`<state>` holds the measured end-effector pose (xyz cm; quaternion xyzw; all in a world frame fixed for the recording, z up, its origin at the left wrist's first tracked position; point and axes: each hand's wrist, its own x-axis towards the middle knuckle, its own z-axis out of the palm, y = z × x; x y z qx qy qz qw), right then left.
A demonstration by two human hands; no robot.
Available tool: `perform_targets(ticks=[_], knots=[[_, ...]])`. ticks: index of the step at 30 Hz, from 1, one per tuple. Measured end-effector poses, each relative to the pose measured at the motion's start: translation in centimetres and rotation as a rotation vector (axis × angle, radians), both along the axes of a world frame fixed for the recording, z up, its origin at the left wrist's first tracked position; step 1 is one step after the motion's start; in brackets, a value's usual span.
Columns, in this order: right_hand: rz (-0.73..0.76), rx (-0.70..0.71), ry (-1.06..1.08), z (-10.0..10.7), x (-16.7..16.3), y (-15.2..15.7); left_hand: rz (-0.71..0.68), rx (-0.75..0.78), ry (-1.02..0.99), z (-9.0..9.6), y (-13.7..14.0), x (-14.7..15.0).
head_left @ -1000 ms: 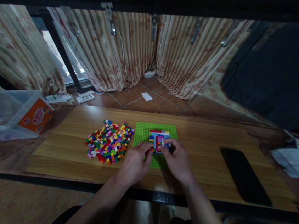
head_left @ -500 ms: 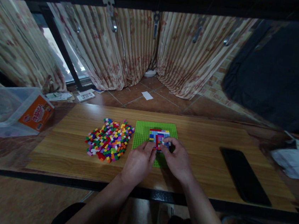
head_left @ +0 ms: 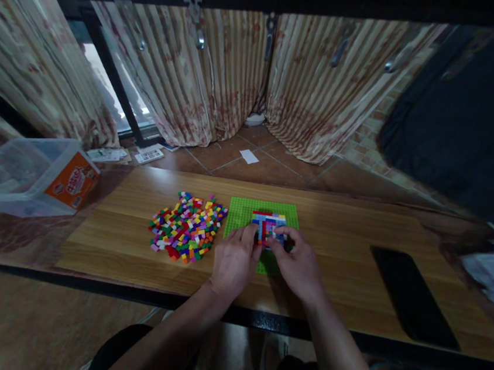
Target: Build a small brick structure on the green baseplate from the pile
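A green studded baseplate (head_left: pixel 240 208) lies on the wooden table, with a low rectangular build of toy building bricks (head_left: pixel 269 217) in blue, red, white, yellow and purple on it. My left hand (head_left: pixel 236 257) is closed, its fingers curled against the build's left and near side. From the right, my right hand (head_left: pixel 298 261) grips the build's near right part between thumb and bent index finger. The fingers cover the near edge of the build; whether a single loose brick is between them I cannot make out.
Left of the baseplate spreads a pile of loose multicoloured bricks (head_left: pixel 189 226). A black phone-shaped slab (head_left: pixel 414 297) lies on the table (head_left: pixel 340 218) at the right. Beyond the left end stands a clear plastic bin (head_left: pixel 31 177) with an orange label.
The camera view has shifted, so the table's contents appear slightly further right. My left fingers have moved up a little along the build's left side; my right hand keeps its pinch there.
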<state>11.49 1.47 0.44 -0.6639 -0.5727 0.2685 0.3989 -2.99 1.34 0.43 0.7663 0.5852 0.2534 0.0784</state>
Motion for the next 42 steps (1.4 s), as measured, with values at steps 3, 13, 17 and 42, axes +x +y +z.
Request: perform_targets(ticks=[3,13,17,42], knots=[[-0.055,-0.017,-0.035,0.2,-0.5,0.0,0.016,-0.016,-0.017,-0.1,0.1,0.0],[-0.091,-0.031,-0.131,0.2,-1.0,0.1,0.027,-0.089,-0.047,0.1,0.2,0.0],[-0.103,-0.067,-0.122,0.3,-1.0,0.1,0.018,-0.101,-0.052,0.1,0.3,0.0],[-0.089,-0.036,-0.151,-0.1,-1.1,0.4,-0.067,-0.206,-0.36,-0.6,2.3,-1.0]])
